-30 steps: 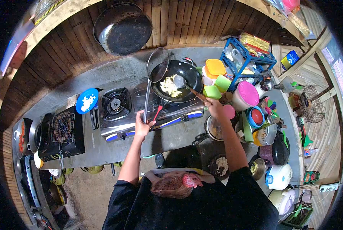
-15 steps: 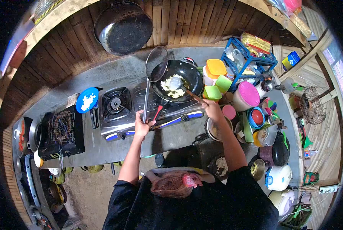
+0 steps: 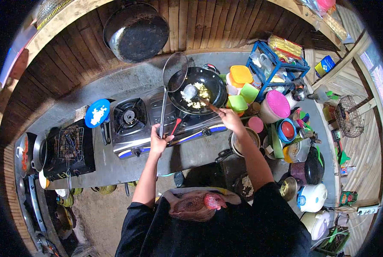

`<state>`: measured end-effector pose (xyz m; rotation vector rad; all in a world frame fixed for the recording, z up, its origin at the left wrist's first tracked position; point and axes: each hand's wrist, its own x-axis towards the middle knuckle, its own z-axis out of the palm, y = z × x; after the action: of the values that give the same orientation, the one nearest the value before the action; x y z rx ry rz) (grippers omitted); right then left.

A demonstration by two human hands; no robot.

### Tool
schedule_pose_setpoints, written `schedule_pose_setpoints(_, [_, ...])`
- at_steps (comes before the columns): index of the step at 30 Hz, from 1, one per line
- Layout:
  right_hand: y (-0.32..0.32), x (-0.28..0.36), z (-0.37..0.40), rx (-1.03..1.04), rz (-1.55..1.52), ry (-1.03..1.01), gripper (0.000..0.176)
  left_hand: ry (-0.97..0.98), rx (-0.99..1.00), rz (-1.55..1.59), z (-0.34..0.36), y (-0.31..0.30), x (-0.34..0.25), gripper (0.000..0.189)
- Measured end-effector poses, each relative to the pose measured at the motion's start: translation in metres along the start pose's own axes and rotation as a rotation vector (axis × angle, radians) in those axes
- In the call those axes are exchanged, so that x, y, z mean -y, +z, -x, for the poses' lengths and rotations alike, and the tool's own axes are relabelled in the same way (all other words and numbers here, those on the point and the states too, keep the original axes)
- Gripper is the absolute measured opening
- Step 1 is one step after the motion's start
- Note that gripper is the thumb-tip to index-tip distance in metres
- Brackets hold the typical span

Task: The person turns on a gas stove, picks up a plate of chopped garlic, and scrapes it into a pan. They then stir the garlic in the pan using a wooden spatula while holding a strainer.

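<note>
My left hand (image 3: pixel 159 140) is closed on the long handle of a round mesh strainer (image 3: pixel 175 72), whose basket overlaps the left rim of a black wok (image 3: pixel 215 90). In my right hand (image 3: pixel 231 120) is the wooden handle of a ladle (image 3: pixel 190 91); its metal head rests among pale food pieces (image 3: pixel 202 91) inside the wok. The wok stands on the right burner of a two-burner stove (image 3: pixel 156 112). Beside my left hand, a red utensil (image 3: pixel 177 124) lies on the stove.
A blue plate of white food (image 3: pixel 98 113) and a grill rack (image 3: pixel 71 143) stand left. Plastic tubs, a pink-lidded container (image 3: pixel 278 105) and a blue rack (image 3: pixel 281 63) crowd the right. A large pan (image 3: pixel 140 38) hangs above. A pot (image 3: pixel 246 141) sits below my right forearm.
My right hand has shifted slightly left, and the ladle head has moved left in the wok, pushing the food about. My left hand and the strainer are nearly unmoved.
</note>
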<state>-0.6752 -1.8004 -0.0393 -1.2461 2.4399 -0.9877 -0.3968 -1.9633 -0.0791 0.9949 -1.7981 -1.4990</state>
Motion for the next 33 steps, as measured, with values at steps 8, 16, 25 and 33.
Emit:
schedule_pose_setpoints(8, [-0.046, 0.010, -0.002, -0.254, 0.172, -0.155, 0.030, -0.054, -0.006, -0.019, 0.000, -0.002, 0.000, 0.066])
schedule_pose_setpoints(16, [-0.024, 0.015, 0.005, -0.172, 0.430, -0.246, 0.040, -0.030, -0.005, -0.040, -0.001, -0.002, -0.002, 0.065])
schedule_pose_setpoints(25, [-0.051, 0.029, 0.025, -0.208, 0.372, -0.216, 0.041, -0.001, -0.015, -0.009, -0.002, -0.001, 0.001, 0.065])
schedule_pose_setpoints(33, [-0.020, 0.039, -0.019, -0.192, 0.443, -0.176, 0.039, 0.017, -0.025, -0.034, -0.002, -0.001, 0.001, 0.065])
